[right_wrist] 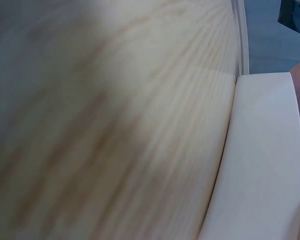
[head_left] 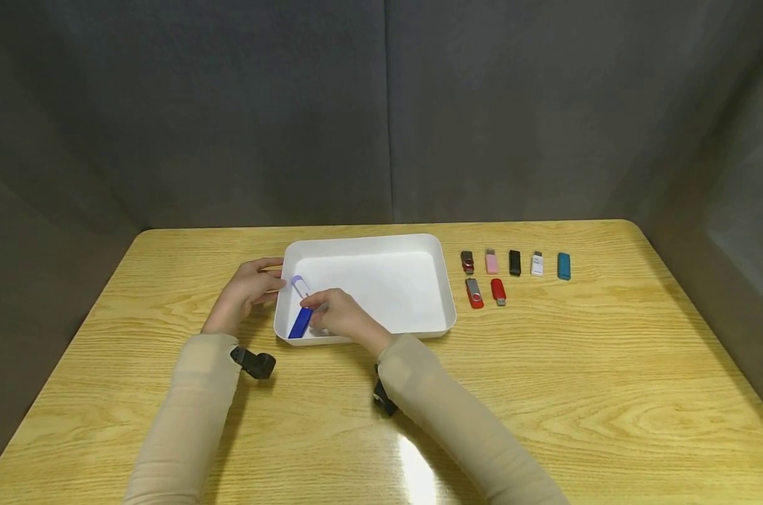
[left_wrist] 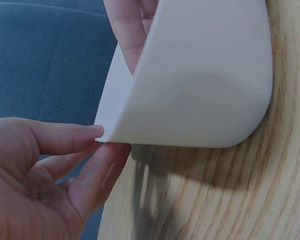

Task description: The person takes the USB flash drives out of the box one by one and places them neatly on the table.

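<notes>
The person's right hand [head_left: 340, 317] reaches over the near rim of the white tray [head_left: 441, 280] and pinches a blue USB stick [head_left: 301, 321] between thumb and fingertips; the stick lies inside the tray at its near-left corner, its pale swivel cap [head_left: 300, 286] pointing toward the tray's left wall. The left hand [head_left: 245, 291] rests against the outside of that left wall with relaxed, nearly straight fingers [left_wrist: 65, 137], touching the rim and gripping nothing, which the left wrist view confirms. The step in hand appears to be setting this stick down in the tray; judging by the pose, the next move calls for loosening the pinch and lifting the hand clear without dragging the stick along, while the other hand steadies the tray. To the right of the tray, seven more sticks [head_left: 514, 263] lie in two rows on the wooden table [head_left: 609, 393]. Whether the blue stick already rests on the tray floor or is held just above it cannot be told. The right wrist view is blurred and shows only wood grain and the tray's outer wall [right_wrist: 260, 160]; the right hand's fingertips are partly hidden behind its own knuckles.
</notes>
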The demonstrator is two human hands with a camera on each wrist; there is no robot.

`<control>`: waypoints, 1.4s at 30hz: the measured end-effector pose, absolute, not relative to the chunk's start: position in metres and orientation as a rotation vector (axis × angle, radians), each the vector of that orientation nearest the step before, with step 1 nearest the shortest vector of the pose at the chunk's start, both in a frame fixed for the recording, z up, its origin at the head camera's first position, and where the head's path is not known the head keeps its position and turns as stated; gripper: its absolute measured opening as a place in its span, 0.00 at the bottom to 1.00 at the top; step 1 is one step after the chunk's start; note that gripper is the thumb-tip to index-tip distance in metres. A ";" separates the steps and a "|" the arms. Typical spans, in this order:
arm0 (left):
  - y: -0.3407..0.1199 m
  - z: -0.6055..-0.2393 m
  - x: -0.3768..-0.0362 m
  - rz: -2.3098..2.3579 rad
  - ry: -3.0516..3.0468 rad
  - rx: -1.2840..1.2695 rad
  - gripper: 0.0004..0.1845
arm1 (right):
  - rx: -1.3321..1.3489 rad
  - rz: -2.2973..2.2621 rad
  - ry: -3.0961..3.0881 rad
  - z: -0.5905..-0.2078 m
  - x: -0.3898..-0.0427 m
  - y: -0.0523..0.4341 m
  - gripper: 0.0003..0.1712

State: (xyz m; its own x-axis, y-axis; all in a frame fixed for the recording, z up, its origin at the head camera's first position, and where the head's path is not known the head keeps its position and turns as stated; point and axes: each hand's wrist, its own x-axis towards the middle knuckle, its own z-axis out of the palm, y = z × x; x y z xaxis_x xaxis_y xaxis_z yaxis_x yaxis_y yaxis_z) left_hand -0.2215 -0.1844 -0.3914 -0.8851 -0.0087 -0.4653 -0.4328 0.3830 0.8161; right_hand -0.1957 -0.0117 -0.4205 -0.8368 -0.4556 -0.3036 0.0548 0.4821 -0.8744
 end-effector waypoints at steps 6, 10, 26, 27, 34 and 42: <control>-0.184 -0.392 -0.222 1.501 2.272 -0.391 0.31 | -0.326 -1.393 2.200 -0.420 -0.195 -0.011 0.19; -0.184 -0.393 -0.223 1.505 2.271 -0.391 0.31 | -0.287 -1.438 2.188 -0.419 -0.195 -0.011 0.15; -0.183 -0.392 -0.222 1.492 2.259 -0.412 0.31 | -0.104 -1.661 2.059 -0.421 -0.196 -0.005 0.17; -0.183 -0.392 -0.222 1.490 2.261 -0.411 0.31 | -0.093 -1.666 2.052 -0.421 -0.196 -0.005 0.17; -0.182 -0.393 -0.222 1.492 2.264 -0.414 0.32 | -0.057 -1.725 2.026 -0.420 -0.200 0.006 0.16; -0.183 -0.393 -0.222 1.493 2.276 -0.393 0.32 | -0.035 -1.808 2.012 -0.418 -0.205 0.023 0.15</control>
State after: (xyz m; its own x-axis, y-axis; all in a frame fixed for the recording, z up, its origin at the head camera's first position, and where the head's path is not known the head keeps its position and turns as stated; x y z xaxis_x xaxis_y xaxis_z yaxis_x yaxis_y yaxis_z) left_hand -0.2216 -0.1830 -0.3930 -0.8852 -0.0206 -0.4648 -0.4346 0.3935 0.8101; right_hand -0.2048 0.0225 -0.4184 -0.9059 -0.3006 -0.2982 0.2643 0.1486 -0.9529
